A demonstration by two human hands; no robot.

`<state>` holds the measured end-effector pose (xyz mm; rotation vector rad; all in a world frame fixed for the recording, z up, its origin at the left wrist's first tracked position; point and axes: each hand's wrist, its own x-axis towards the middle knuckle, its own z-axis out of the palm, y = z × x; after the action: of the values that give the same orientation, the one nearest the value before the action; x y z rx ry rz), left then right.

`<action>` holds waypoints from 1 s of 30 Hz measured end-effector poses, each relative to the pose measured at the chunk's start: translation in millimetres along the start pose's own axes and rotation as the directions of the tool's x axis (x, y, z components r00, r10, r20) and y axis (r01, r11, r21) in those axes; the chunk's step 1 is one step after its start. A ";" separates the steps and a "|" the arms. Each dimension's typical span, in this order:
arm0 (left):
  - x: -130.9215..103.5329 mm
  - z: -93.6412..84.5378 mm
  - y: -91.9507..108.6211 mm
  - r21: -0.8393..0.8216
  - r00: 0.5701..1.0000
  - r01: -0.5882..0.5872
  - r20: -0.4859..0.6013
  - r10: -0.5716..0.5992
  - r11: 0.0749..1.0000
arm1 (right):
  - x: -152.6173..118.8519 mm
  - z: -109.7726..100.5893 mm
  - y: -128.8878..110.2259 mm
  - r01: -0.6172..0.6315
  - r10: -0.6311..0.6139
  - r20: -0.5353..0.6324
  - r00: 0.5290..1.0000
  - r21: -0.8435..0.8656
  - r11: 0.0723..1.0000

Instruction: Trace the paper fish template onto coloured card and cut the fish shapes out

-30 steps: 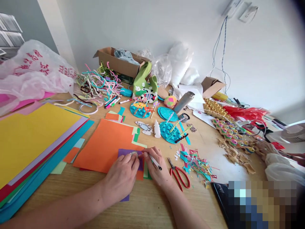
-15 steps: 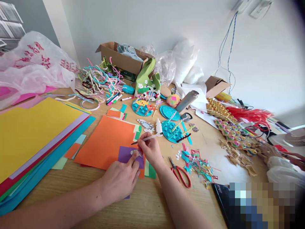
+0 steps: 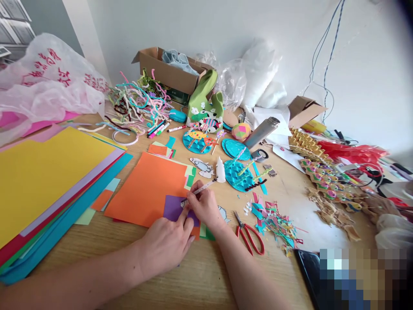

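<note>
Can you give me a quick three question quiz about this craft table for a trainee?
1. True or false: the right hand holds a pen over the purple paper.
2. Which lies nearest the right wrist? A) red-handled scissors B) metal flask C) cardboard box
3. Fill in: the purple paper lies partly on a large ___ sheet.

Key:
1. True. The left hand presses the purple paper down beside it.
2. A
3. orange
</note>
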<state>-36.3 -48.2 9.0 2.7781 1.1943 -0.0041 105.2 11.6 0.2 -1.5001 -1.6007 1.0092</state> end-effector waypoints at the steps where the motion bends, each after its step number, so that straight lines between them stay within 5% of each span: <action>1: 0.2 0.3 -0.1 -0.002 1.000 0.003 0.001 -0.003 1.000 | -0.1 -0.1 -0.2 0.000 0.000 -0.001 1.000 -0.004 1.000; 30: 0.2 1.3 -0.4 -0.026 0.999 0.002 -0.048 -0.003 1.000 | -6.6 4.6 -2.2 0.117 -0.121 -0.008 0.993 -0.220 0.969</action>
<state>-36.4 -47.9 7.6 2.7688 1.2002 0.0780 100.6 4.6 0.2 -1.5312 -1.8114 0.7674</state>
